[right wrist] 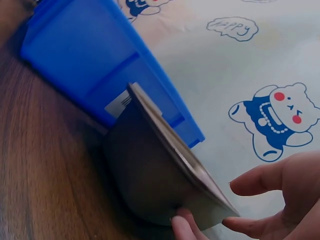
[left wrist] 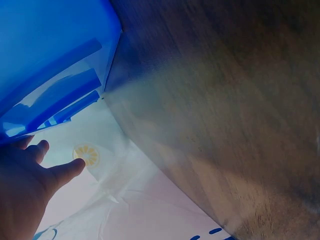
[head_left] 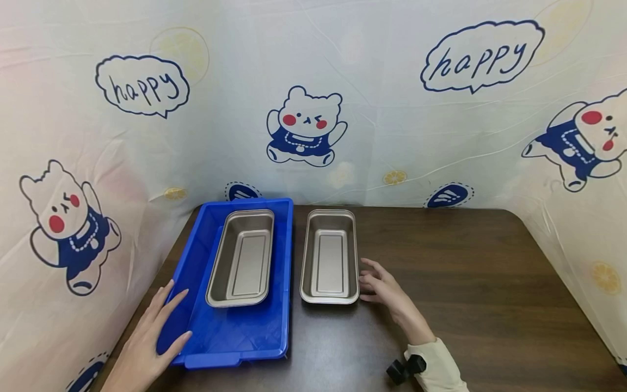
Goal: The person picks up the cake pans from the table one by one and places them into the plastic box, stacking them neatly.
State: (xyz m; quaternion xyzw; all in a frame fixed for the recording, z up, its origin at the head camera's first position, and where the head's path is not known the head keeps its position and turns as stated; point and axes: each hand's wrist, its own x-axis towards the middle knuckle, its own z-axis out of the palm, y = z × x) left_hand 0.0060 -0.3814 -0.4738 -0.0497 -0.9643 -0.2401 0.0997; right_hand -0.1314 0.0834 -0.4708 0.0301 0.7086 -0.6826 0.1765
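A blue plastic tray (head_left: 235, 340) lies on the left part of the table, with one metallic loaf pan (head_left: 250, 267) inside it. A second, similar loaf pan (head_left: 330, 267) stands on the table just right of the tray. At the tray's left wall is my left hand (head_left: 147, 335), its fingers spread and mostly straight; contact with the rim is hard to tell. My right hand (head_left: 389, 291) is beside the second pan's right side with loosely bent fingers (right wrist: 260, 182) spread apart. Its fingertips are at the pan's rim and wall, and it grips nothing. Both pans show bare insides.
The dark wooden table (head_left: 441, 261) extends to the right of the second pan. A printed curtain (head_left: 372, 136) with bears and "happy" bubbles hangs behind and along both sides. A small black device (head_left: 406, 369) sits at the right wrist.
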